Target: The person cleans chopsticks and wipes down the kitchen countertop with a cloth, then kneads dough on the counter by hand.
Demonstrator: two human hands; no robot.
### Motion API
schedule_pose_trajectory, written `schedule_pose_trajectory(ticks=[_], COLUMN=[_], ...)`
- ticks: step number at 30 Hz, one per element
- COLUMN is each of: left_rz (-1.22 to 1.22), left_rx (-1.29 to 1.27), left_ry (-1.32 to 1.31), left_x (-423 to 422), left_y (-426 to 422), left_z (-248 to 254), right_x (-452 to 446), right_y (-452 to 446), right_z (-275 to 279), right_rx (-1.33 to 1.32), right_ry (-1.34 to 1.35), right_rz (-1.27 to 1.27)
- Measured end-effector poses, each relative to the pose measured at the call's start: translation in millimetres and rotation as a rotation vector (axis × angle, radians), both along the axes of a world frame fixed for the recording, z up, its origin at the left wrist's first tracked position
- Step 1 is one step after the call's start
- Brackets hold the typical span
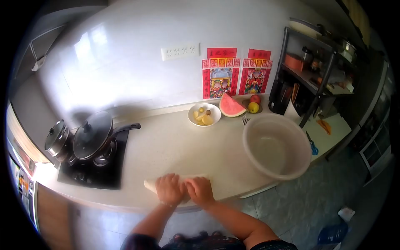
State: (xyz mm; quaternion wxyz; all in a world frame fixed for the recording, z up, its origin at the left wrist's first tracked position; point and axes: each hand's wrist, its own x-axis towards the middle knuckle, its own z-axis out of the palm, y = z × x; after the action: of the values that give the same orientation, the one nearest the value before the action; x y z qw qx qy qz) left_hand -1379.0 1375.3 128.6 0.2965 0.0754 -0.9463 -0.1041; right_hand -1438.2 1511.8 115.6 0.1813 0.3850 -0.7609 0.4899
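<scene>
A pale, cream-coloured long piece [151, 185] lies at the counter's front edge; whether it is dough or folded cloth I cannot tell. My left hand [170, 188] is closed over its middle, fingers curled down onto it. Right beside it, my right hand [200, 191] presses on the same piece with bent fingers, the two hands nearly touching at the thumbs. The ends of the piece show to the left of my left hand and just behind my right hand; its middle is hidden under both.
A gas hob [89, 175] carries a lidded wok [93, 135] and a lidded pot [58, 137] on the left. At the back are a white bowl [193, 121] with cut pieces, watermelon [231, 106] and fruit [253, 107]. A large basin [248, 143] and blue-handled scissors [312, 146] stand right.
</scene>
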Motion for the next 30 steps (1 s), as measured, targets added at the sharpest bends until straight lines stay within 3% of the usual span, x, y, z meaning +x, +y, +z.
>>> schedule_pose_trajectory(ticks=[1, 7, 9, 17, 22, 24, 27, 30], left_rz=[-0.043, -0.039, -0.093, -0.141, -0.097, 0.004, 0.05, 0.109], left_rx=[-0.064, -0.065, -0.077, -0.029, 0.039, 0.012, 0.017, 0.022], left_ry=[0.101, -0.023, 0.065, -0.173, -0.3, -0.637, -0.503, -0.55], left_x=[11, 26, 10, -67, -116, -137, -159, -179], left_y=[6, 4, -11, -68, -92, -97, -112, -120], left_z=[-3, -20, -24, -22, -24, -13, -29, -30], right_x=[6, 7, -4, -77, -113, -128, -148, -166], right_y=[6, 20, 9, -50, -79, -88, -103, -113], right_z=[-4, -13, -14, -13, -14, -14, -17, -17], right_rx=[-0.002, 0.122, 0.17, 0.168, 0.268, 0.305, 0.317, 0.311], right_ry=[0.001, 0.12, 0.11, 0.143, -0.143, -0.238, -0.411, -0.525], right_rz=[0.005, 0.172, 0.189, 0.013, -0.083, -0.095, -0.127, -0.161])
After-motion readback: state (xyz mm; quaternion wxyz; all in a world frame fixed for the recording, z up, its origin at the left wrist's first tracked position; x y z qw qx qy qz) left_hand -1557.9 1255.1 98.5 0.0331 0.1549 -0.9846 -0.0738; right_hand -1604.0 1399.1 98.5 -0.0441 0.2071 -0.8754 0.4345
